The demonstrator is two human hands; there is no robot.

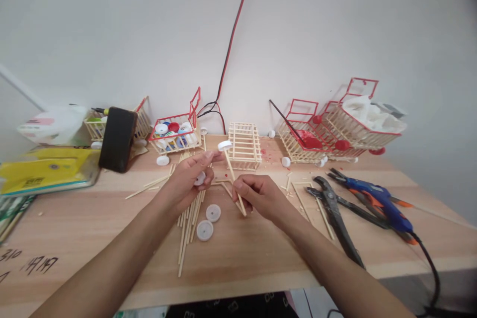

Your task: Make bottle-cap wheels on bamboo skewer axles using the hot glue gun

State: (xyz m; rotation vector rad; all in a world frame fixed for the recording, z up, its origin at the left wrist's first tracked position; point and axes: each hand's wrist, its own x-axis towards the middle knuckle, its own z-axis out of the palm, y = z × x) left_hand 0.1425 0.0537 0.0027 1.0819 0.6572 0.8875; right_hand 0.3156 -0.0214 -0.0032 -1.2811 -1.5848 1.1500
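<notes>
My right hand (257, 193) pinches a thin wooden stick (233, 175), which leans up to the left. A white bottle cap (225, 145) sits on the stick's upper end. Close beside that cap are the fingertips of my left hand (194, 174); whether they touch it I cannot tell. Another white cap (200, 178) is tucked in the curled fingers of my left hand. Below the hands, two white caps (205, 230) with small centre holes lie on the wooden table (238, 268), beside a bundle of loose sticks (183, 243). Behind stands a small stick-built basket frame (245, 146).
Miniature carts stand along the wall, one filled with caps (173, 134), others at right (298, 141). Dark-handled pliers (337, 218) and a blue glue gun (380, 201) with its cable lie at right. A black phone (118, 139) and yellow package (48, 171) are at left.
</notes>
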